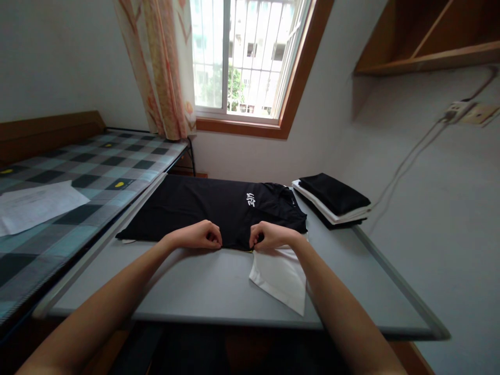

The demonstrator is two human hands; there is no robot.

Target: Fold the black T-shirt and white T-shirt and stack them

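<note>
A black T-shirt [203, 200] with white lettering lies flat on the grey table, its neckline toward the right. My left hand [200, 235] is closed at the shirt's near edge, the fingertips pinching the cloth near the middle. A short way to the right, my right hand [273, 235] is also closed and pinches the same edge. Below that hand, a white sleeve [283, 273] sticks out from under the black cloth toward me. A sliver of white also shows under the shirt's left corner.
The grey table [195, 291] stands beside a bed with a checked sheet [128, 164], where papers [39, 205] lie. At the table's back right sits a stack of folded black and white clothes [336, 198]. A wooden shelf [433, 60] and wall cables are at right.
</note>
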